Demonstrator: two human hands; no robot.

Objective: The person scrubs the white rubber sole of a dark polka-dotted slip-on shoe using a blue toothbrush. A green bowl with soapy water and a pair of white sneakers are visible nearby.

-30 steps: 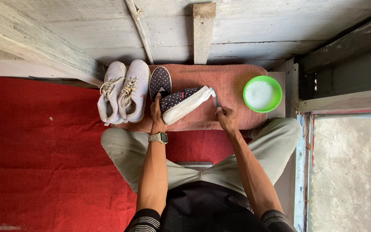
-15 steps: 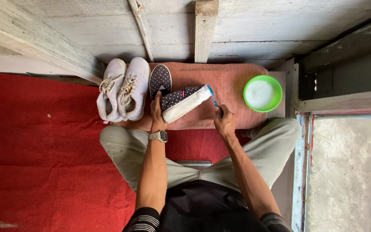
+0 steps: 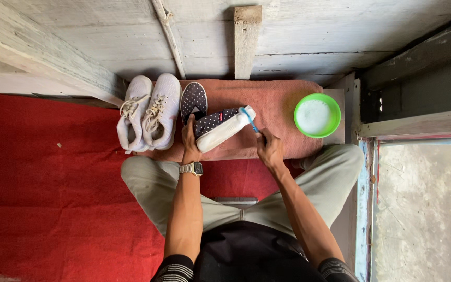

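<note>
My left hand (image 3: 189,140) grips the heel end of a dark dotted sneaker (image 3: 220,128) with a white sole, tilted on its side over a pinkish towel (image 3: 283,104). My right hand (image 3: 269,149) holds a blue toothbrush (image 3: 248,119) whose head touches the toe end of that sneaker's sole. The matching dotted sneaker (image 3: 193,100) lies flat just behind my left hand. A watch sits on my left wrist.
A pair of white laced sneakers (image 3: 150,112) stands at the towel's left end. A green bowl of white foamy liquid (image 3: 317,115) sits at its right end. Red carpet (image 3: 48,183) covers the floor to the left; a wooden plank wall rises behind; a doorframe lies right.
My right hand has shifted slightly left and the toothbrush head has moved along the toe of the sole. The left hand keeps the sneaker in the same place.
</note>
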